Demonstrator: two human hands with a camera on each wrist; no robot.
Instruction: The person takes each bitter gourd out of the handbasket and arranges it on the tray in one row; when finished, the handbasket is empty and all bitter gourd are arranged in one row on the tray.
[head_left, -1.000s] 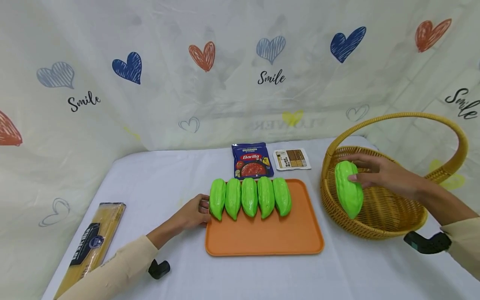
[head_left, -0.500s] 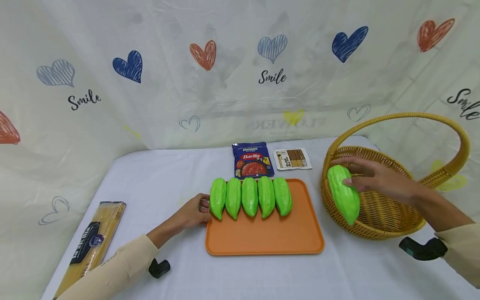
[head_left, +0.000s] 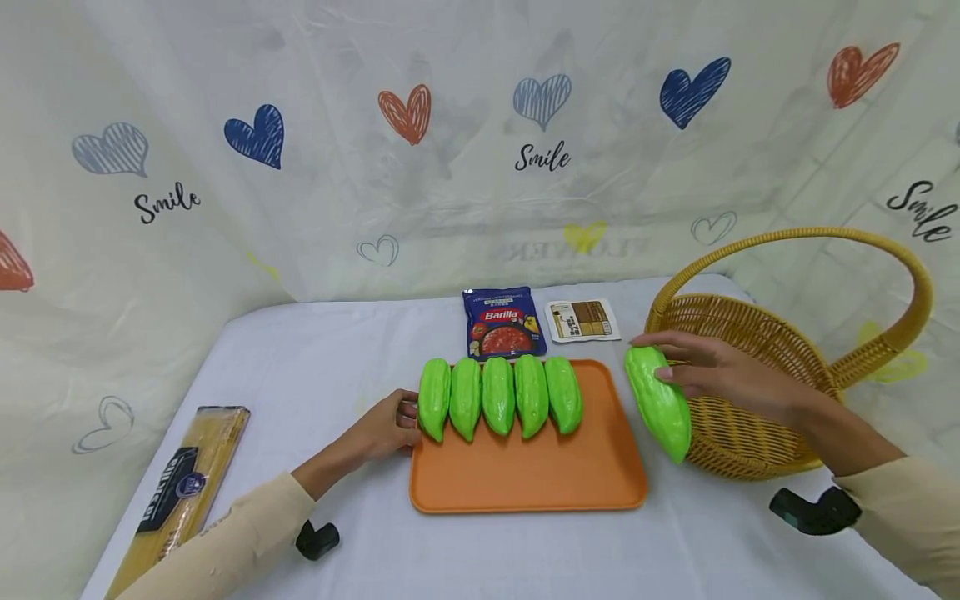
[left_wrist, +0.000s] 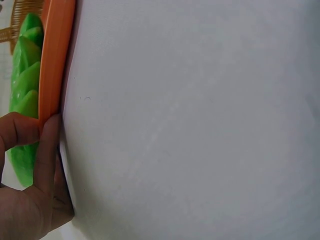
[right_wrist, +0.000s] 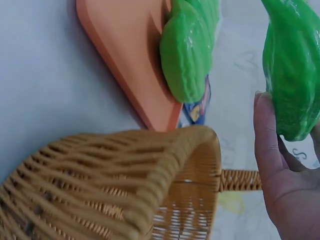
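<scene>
My right hand (head_left: 705, 371) grips a bright green, ridged bitter melon (head_left: 660, 408), thumb on its near side. It is held in the air over the gap between the orange tray (head_left: 525, 483) and the wicker basket's left rim. In the right wrist view, the bitter melon (right_wrist: 295, 65) hangs above the fingers, apart from the basket. My left hand (head_left: 390, 425) pinches the tray's left edge, with the thumb at the rim (left_wrist: 52, 65) and fingers beneath in the left wrist view. Several more bitter melons (head_left: 498, 396) lie side by side along the tray's back, tips toward me.
The wicker basket (head_left: 750, 450) with a tall arched handle (head_left: 795, 235) stands at the right. Behind the tray lie a blue Barilla sauce pouch (head_left: 504, 325) and a small white-and-brown packet (head_left: 582, 320). A pack of spaghetti (head_left: 183, 483) lies at the left.
My right hand has moved left with the bitter melon, from over the basket to beyond its left rim, near the tray. The left hand has stayed at the tray's edge.
</scene>
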